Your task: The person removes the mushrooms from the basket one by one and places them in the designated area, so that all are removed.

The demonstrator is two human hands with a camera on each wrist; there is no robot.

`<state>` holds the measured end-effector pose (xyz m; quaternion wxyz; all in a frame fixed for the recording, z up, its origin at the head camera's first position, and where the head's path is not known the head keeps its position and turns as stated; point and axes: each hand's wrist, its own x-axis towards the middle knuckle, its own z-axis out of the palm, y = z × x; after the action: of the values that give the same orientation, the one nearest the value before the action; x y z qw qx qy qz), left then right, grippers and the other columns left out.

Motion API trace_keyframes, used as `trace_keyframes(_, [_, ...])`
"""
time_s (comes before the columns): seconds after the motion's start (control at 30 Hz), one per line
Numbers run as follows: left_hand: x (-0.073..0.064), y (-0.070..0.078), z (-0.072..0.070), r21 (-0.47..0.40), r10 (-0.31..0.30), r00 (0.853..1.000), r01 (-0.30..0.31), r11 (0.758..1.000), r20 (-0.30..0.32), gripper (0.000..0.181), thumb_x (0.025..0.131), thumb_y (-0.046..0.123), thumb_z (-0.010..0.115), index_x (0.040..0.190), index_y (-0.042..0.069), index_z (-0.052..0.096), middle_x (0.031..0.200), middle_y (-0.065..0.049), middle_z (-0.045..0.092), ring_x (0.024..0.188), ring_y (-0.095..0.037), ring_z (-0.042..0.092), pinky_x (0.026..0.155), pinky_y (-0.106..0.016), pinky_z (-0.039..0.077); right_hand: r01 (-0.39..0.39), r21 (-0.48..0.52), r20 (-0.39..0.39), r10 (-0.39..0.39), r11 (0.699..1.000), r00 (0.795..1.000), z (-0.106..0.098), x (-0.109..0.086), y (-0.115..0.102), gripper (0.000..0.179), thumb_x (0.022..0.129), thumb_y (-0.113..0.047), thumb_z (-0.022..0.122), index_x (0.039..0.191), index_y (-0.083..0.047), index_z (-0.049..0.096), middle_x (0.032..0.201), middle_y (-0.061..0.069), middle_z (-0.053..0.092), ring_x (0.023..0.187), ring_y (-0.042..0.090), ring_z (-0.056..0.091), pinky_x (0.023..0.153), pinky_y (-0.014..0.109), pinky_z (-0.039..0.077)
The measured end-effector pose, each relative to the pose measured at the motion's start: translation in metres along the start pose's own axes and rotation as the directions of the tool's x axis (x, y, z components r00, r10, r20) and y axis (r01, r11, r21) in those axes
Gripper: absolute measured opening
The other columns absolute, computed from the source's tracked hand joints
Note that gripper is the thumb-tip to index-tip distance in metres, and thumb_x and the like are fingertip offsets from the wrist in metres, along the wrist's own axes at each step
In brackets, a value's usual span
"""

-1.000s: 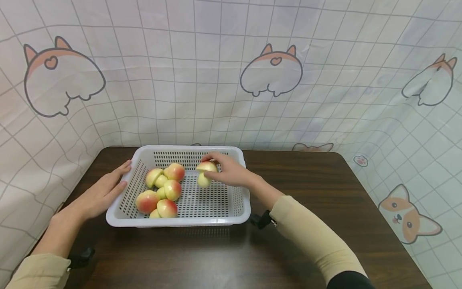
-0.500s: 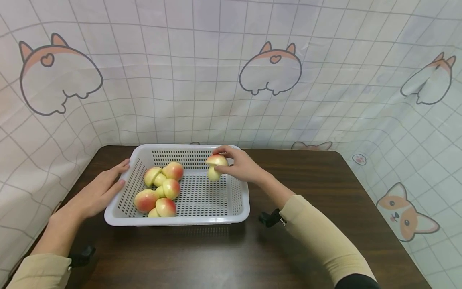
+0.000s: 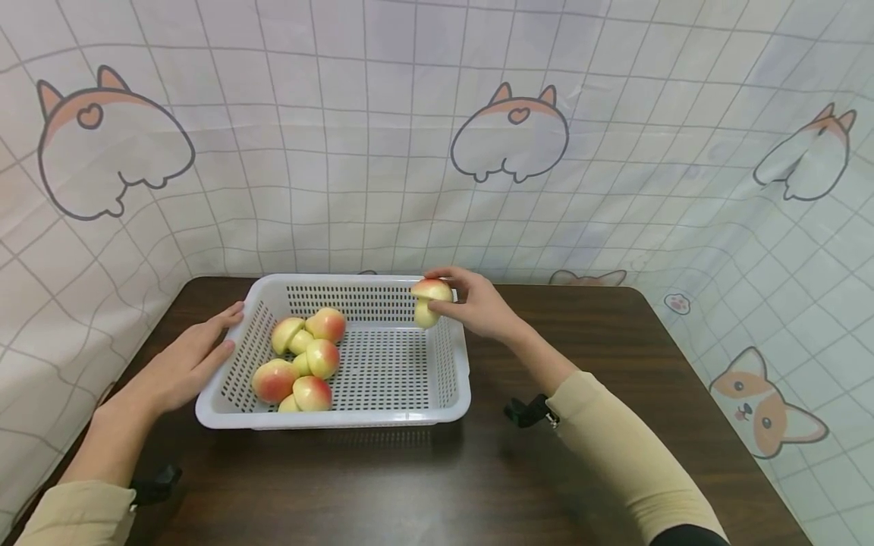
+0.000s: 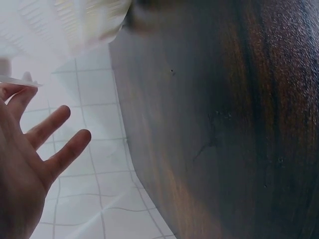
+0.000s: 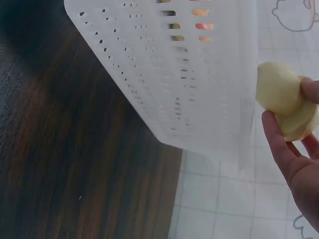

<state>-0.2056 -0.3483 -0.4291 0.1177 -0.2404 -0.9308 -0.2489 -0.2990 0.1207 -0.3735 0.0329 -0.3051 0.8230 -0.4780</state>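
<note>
A white plastic basket (image 3: 334, 418) with slotted walls stands on the table. My right hand (image 3: 478, 303) pinches a glossy toy mushroom (image 3: 432, 297) with a red-and-yellow cap and a pale stem, stem downward in the head view. It is over the basket's back right corner, near rim height; the right wrist view shows the mushroom (image 5: 279, 89) between thumb and fingers. My left hand (image 3: 180, 368) rests at the basket's left rim with fingers extended. Several more such mushrooms (image 3: 323, 358) lie in the basket's left half, caps turned different ways.
The dark wooden table (image 3: 423, 485) extends in front of the basket and to its right. A white sheet (image 3: 382, 152) with a grid and cartoon corgis hangs behind and at both sides. Dark wrist cameras hang below both forearms.
My right hand has carried the mushroom up from inside the basket, rightward and back to the right rim. The left hand stays at the left rim, and the other mushrooms have not moved.
</note>
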Motion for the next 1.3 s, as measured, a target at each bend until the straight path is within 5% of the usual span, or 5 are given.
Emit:
trace_keyframes(0.53, [-0.004, -0.006, 0.001, 0.006, 0.018, 0.999, -0.018, 1.000, -0.036, 0.046, 0.105, 0.014, 0.052, 0.147, -0.006, 0.046, 0.159, -0.020, 0.040, 0.131, -0.049, 0.044, 0.107, -0.008, 0.009, -0.016, 0.059, -0.069, 0.020, 0.998, 0.997, -0.022, -0.014, 0.016, 0.043, 0.095, -0.019, 0.076, 0.134, -0.009, 0.061, 0.128, 0.007, 0.065, 0.120, 0.025, 0.058, 0.088, 0.043, 0.049])
trace_keyframes(0.83, [-0.005, -0.006, -0.001, -0.008, -0.025, 0.999, 0.025, 1.000, -0.025, 0.050, 0.106, 0.017, 0.051, 0.150, -0.005, 0.043, 0.161, -0.018, 0.037, 0.134, -0.050, 0.041, 0.113, -0.018, 0.012, -0.070, 0.058, -0.106, 0.076, 0.996, 0.991, -0.034, -0.022, 0.023, 0.044, 0.095, -0.020, 0.076, 0.135, -0.012, 0.060, 0.128, 0.005, 0.065, 0.118, 0.024, 0.058, 0.085, 0.043, 0.048])
trace_keyframes(1.3, [-0.007, -0.008, -0.006, -0.015, 0.037, 0.998, -0.038, 0.999, -0.045, 0.046, 0.105, 0.012, 0.053, 0.145, -0.009, 0.047, 0.158, -0.023, 0.039, 0.133, -0.051, 0.042, 0.107, -0.008, 0.010, -0.135, 0.046, -0.095, 0.139, 0.990, 0.986, -0.047, -0.029, 0.044, 0.046, 0.096, -0.015, 0.075, 0.138, -0.006, 0.059, 0.134, 0.012, 0.062, 0.123, 0.030, 0.055, 0.088, 0.042, 0.047])
